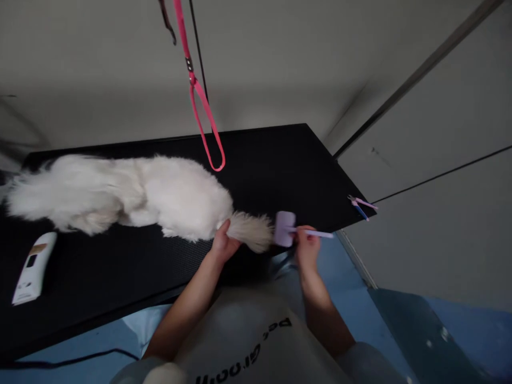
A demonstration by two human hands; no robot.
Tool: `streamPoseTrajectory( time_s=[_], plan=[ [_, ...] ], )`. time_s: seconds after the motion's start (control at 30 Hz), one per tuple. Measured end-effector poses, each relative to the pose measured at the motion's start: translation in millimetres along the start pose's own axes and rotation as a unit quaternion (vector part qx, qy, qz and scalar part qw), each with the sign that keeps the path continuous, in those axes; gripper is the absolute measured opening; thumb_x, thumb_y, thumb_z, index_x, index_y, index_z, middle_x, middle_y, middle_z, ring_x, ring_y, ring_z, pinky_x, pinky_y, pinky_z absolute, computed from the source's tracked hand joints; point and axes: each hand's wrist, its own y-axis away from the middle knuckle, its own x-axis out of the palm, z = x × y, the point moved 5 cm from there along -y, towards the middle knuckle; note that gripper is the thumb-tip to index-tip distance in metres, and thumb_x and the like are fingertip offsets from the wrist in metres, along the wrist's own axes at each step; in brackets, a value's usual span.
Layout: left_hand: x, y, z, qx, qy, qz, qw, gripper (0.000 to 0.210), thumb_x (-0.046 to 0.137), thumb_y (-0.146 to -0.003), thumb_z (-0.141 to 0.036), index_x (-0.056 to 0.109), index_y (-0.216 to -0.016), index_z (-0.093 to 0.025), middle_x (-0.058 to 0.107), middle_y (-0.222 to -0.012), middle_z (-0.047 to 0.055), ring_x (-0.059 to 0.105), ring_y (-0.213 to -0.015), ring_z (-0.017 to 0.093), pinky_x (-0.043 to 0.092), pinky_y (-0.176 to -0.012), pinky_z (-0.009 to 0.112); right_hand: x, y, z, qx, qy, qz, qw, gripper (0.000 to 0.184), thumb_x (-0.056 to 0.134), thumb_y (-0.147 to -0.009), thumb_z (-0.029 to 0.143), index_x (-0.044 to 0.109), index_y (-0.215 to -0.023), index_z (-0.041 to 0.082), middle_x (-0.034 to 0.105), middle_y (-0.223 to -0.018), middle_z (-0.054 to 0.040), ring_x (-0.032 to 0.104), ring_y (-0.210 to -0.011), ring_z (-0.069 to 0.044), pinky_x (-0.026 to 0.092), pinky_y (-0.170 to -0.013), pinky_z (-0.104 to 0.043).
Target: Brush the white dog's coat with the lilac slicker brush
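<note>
A white long-haired dog point(180, 197) lies stretched along the black table, its rump toward the middle. My left hand point(224, 242) is closed around the base of the dog's tail point(254, 232), thumb on top, and the tail's fur fans out to the right. In my right hand point(307, 246) is a lilac slicker brush point(285, 228), gripped by its thin handle. The brush head is upright beside the tail's tip, very close to the hair; whether they touch I cannot tell. Its bristles are hidden, and the right hand is slightly blurred.
A pink grooming loop point(206, 125) hangs over the black grooming table point(276, 165). White clippers point(35, 269) lie at the table's left. Nail clippers point(362, 207) with pink and blue handles rest at the right corner. A dark cord point(80, 360) runs low on the left.
</note>
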Motion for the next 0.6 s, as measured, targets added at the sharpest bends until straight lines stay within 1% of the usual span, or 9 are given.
streamPoseTrajectory(
  time_s=[0.07,0.1,0.2,0.23,0.3,0.4,0.47,0.57,0.6],
  plan=[
    [2.9,0.2,2.8,0.014,-0.002,0.017,1.000,0.035,0.049,-0.088,-0.036,0.063,-0.110,-0.013,0.071,-0.103,0.009,0.060,-0.110,0.025,0.041,-0.102,0.039,-17.8,0.1,9.2,-0.050,-0.018,-0.071,0.996,0.019,0.063,-0.071,0.033,0.050,-0.078,0.021,0.052,-0.056,0.0064,0.048,-0.051,-0.010,0.038,-0.050,-0.022],
    [4.0,0.4,5.5,0.010,-0.005,0.020,1.000,0.037,0.048,-0.088,-0.039,0.064,-0.110,-0.014,0.071,-0.104,0.009,0.059,-0.112,0.026,0.041,-0.102,0.040,-15.6,6.0,10.0,-0.064,-0.033,-0.071,0.995,0.018,0.063,-0.071,0.032,0.051,-0.079,0.020,0.053,-0.057,0.0063,0.050,-0.053,-0.010,0.040,-0.052,-0.022],
    [3.2,2.3,17.4,-0.064,-0.037,-0.007,0.997,0.043,0.045,-0.088,-0.048,0.066,-0.103,-0.013,0.071,-0.097,0.011,0.060,-0.110,0.031,0.044,-0.098,0.044,26.8,28.1,-11.6,0.056,-0.045,0.123,0.990,0.023,0.067,-0.069,0.035,0.054,-0.080,0.019,0.054,-0.057,0.0059,0.051,-0.051,-0.010,0.041,-0.050,-0.023],
    [2.7,3.1,19.2,-0.074,-0.045,-0.019,0.996,0.043,0.044,-0.088,-0.048,0.066,-0.101,-0.014,0.071,-0.094,0.010,0.061,-0.108,0.031,0.044,-0.096,0.045,34.3,30.9,-18.2,0.091,-0.047,0.159,0.982,0.024,0.066,-0.070,0.038,0.055,-0.080,0.019,0.052,-0.054,0.0063,0.051,-0.049,-0.011,0.040,-0.049,-0.023],
    [4.1,3.7,18.4,-0.050,-0.046,-0.024,0.997,0.038,0.044,-0.089,-0.044,0.065,-0.104,-0.015,0.071,-0.095,0.009,0.062,-0.106,0.029,0.045,-0.096,0.044,19.7,19.0,-21.5,0.109,-0.042,0.094,0.989,0.027,0.064,-0.070,0.043,0.054,-0.079,0.019,0.050,-0.050,0.0073,0.047,-0.045,-0.010,0.036,-0.044,-0.022],
    [9.9,2.4,16.4,0.018,-0.031,0.005,0.999,0.032,0.048,-0.089,-0.038,0.063,-0.111,-0.020,0.071,-0.103,0.006,0.062,-0.107,0.024,0.045,-0.097,0.039,-31.8,-4.9,3.6,-0.028,0.021,-0.085,0.996,0.026,0.068,-0.065,0.036,0.055,-0.078,0.018,0.055,-0.055,0.0051,0.051,-0.050,-0.011,0.038,-0.048,-0.022],
    [12.3,0.4,21.3,0.021,-0.032,0.020,0.999,0.034,0.048,-0.089,-0.040,0.063,-0.111,-0.019,0.071,-0.104,0.007,0.061,-0.108,0.023,0.045,-0.097,0.037,-42.1,0.2,15.7,-0.083,0.014,-0.122,0.989,0.021,0.066,-0.067,0.033,0.054,-0.077,0.019,0.055,-0.057,0.0047,0.053,-0.052,-0.011,0.041,-0.051,-0.023],
    [9.6,-1.5,35.1,-0.044,-0.059,0.010,0.997,0.038,0.045,-0.089,-0.044,0.065,-0.103,-0.015,0.071,-0.096,0.011,0.063,-0.104,0.028,0.048,-0.093,0.041,2.7,23.2,2.2,0.017,-0.015,0.104,0.994,0.022,0.068,-0.067,0.035,0.055,-0.079,0.021,0.058,-0.059,0.0036,0.055,-0.053,-0.014,0.044,-0.051,-0.026],
    [7.6,-1.4,38.7,-0.065,-0.070,0.001,0.995,0.039,0.044,-0.088,-0.045,0.065,-0.101,-0.014,0.071,-0.093,0.012,0.063,-0.103,0.029,0.048,-0.092,0.043,13.4,28.0,-2.9,0.045,-0.020,0.141,0.989,0.023,0.068,-0.067,0.035,0.056,-0.080,0.021,0.059,-0.060,0.0029,0.055,-0.054,-0.014,0.044,-0.051,-0.026]
  ],
)
